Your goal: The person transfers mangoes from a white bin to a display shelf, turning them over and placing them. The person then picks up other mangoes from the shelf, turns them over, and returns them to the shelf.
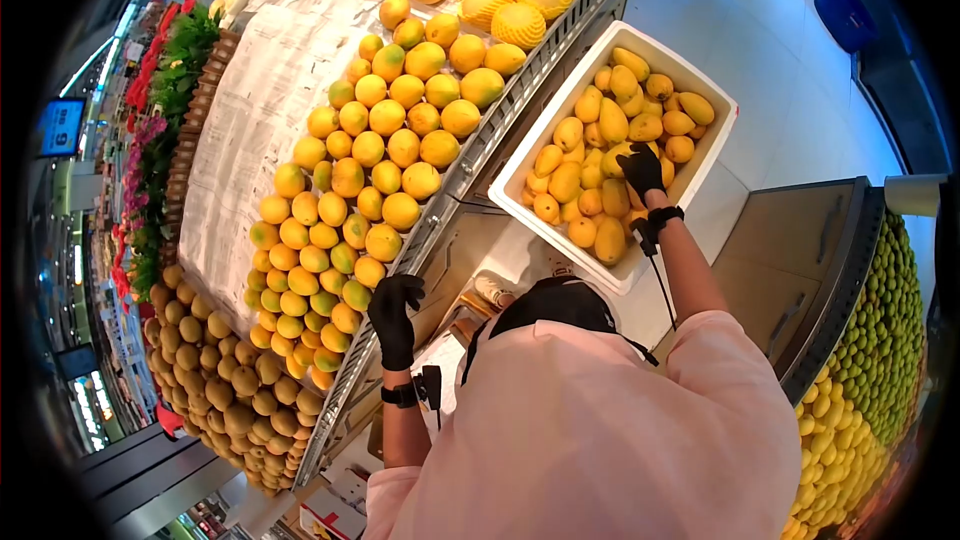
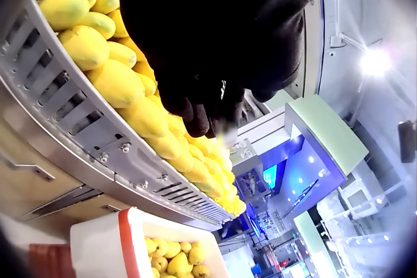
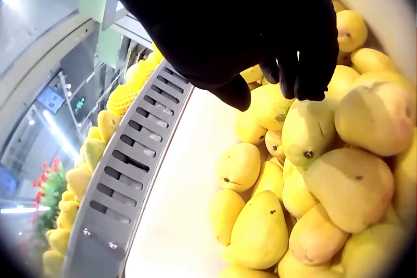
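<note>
My right hand [image 1: 643, 170] in a black glove reaches down into a white foam box [image 1: 508, 185] of yellow mangoes [image 1: 612, 120]. In the right wrist view its fingertips [image 3: 313, 86] are right at the top of a greenish-yellow mango [image 3: 306, 136], with the thumb apart from the fingers. No fruit shows within its grasp. My left hand [image 1: 395, 315], also black-gloved, hovers by the display's slatted metal rim [image 1: 425, 240], its fingers loosely bent and nothing in them. Beside it, rows of yellow-green mangoes [image 1: 385, 175] lie on the sloping display.
Net-wrapped fruit [image 1: 518, 25] sits at the display's upper end, and brown round fruit [image 1: 230, 380] at its lower left. Pale paper [image 1: 250, 130] covers part of the slope. Another stand [image 1: 790, 290] with green fruit [image 1: 880, 330] is on the right. A blue bin [image 1: 845, 15] stands farther off.
</note>
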A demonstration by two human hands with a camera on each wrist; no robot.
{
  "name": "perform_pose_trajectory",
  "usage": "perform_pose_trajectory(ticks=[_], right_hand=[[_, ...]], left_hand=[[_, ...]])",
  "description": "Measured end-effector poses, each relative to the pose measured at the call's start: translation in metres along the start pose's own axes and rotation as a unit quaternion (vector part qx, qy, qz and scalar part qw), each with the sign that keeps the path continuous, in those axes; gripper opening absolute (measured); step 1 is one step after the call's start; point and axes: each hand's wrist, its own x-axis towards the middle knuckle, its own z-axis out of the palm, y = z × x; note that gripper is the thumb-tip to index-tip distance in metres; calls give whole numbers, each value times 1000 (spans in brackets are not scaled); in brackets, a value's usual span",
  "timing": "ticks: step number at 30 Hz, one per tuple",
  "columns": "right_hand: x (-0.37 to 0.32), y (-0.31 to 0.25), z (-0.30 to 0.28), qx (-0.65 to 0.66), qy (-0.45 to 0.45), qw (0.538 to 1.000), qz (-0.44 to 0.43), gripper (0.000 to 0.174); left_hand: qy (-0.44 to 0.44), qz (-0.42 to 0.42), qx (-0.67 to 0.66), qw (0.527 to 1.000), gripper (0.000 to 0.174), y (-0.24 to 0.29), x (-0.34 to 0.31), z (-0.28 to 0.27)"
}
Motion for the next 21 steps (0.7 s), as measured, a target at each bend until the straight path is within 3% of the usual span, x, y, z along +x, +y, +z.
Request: perform_pose_trajectory(ticks=[2, 4, 8, 9, 13, 17, 21], right_hand=[[26, -2, 9, -96, 3, 995, -16, 50], [42, -19, 10, -163, -8, 987, 4, 49], [68, -31, 21, -202, -19, 979, 1, 49], [77, -31, 26, -190, -56, 980, 36, 52], [96, -25, 43, -190, -60, 978, 65, 65], [95, -35, 47, -277, -46, 957, 75, 72], [77, -72, 37, -344, -36, 933, 99, 65]], left_hand=[[10, -50, -5, 999, 31, 7, -8, -1], [30, -45, -13, 998, 30, 4, -14, -1], [51, -54, -17, 997, 31, 4, -24, -1], [52, -56, -19, 997, 29, 6, -26, -2], [84, -82, -44, 992, 25, 11, -31, 0], [93, -91, -60, 990, 23, 4, -35, -4], [89, -81, -62, 991, 24, 5, -34, -1]])
